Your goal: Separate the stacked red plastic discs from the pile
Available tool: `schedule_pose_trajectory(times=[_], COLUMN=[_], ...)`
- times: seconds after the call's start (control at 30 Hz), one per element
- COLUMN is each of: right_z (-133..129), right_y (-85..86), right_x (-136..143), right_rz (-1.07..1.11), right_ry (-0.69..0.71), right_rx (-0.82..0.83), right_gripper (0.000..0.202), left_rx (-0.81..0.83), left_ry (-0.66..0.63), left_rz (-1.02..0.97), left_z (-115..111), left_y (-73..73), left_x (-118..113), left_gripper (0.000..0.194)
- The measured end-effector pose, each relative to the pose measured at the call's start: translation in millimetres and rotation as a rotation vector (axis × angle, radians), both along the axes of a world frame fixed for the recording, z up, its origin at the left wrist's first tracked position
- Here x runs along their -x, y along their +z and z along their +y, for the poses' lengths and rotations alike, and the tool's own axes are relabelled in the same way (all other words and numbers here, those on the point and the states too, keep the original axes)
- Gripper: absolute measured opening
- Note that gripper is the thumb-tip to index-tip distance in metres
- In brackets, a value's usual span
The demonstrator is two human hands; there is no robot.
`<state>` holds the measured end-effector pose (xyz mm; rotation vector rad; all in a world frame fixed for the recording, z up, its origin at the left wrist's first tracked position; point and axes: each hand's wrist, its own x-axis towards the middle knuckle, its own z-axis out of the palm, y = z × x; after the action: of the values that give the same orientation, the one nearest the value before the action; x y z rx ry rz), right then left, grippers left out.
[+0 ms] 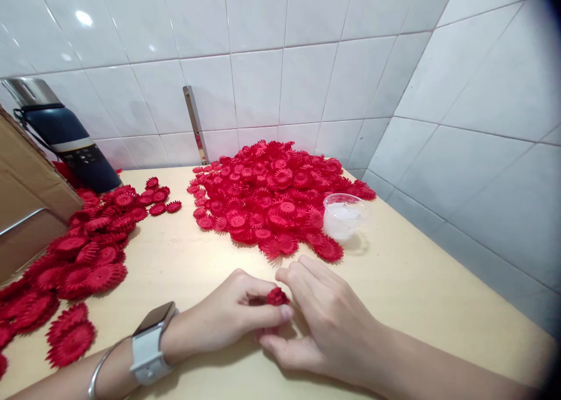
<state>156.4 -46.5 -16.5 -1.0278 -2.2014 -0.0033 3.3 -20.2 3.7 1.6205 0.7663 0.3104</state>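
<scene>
A small red flower is pinched between the left hand and the right hand, just above the worktop near its front edge; if the fingertips' grip is slackened, the piece could probably spring open or be dropped. The pale wooden worktop is set in a white-tiled corner, with a large red pile at the back, a clear cup beside it, and a second heap along the left edge.
</scene>
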Motion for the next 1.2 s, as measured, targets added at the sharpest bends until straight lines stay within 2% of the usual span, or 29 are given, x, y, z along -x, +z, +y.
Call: schedule_pose_trajectory(times=[0.17, 0.27, 0.43, 0.63, 0.87, 1.0, 1.1, 1.2], right_z=[-2, -4, -4, -3, -5, -5, -4, -4], right_y=[1.1, 3.1, 5.8, 3.7, 2.0, 2.6, 3.6, 3.7], right_x=[-2, -3, -4, -6, -10, -9, -6, -3], right_rz=[-0.063, -0.026, -0.126, -0.159, -0.202, -0.216, -0.14, -0.019], right_ry=[-0.027, -0.023, -0.049, 0.044, 0.164, 0.194, 0.158, 0.058], right_rx=[-0.042, -0.064, -0.132, -0.28, -0.2, -0.204, -0.186, -0.112], right_gripper=[0.003, 0.009, 0.016, 0.03, 0.03, 0.027, 0.018, 0.012], left_rx=[-0.025, 0.017, 0.028, 0.035, 0.049, 0.103, 0.155, 0.169], left_ry=[-0.027, -0.038, -0.05, -0.087, -0.119, -0.112, -0.095, -0.088], left_rz=[-0.006, -0.004, -0.021, -0.018, -0.005, -0.056, -0.087, -0.072], left_z=[1, 0, 0, 1, 2, 3, 3, 3], left_y=[0.1, -1.0, -4.5, -3.1, 1.7, 0.6, -0.8, -1.6], left_x=[-1, 0, 2, 2, 2, 3, 4, 5], left_gripper=[0.02, 0.028, 0.034, 0.038, 0.033, 0.038, 0.043, 0.035])
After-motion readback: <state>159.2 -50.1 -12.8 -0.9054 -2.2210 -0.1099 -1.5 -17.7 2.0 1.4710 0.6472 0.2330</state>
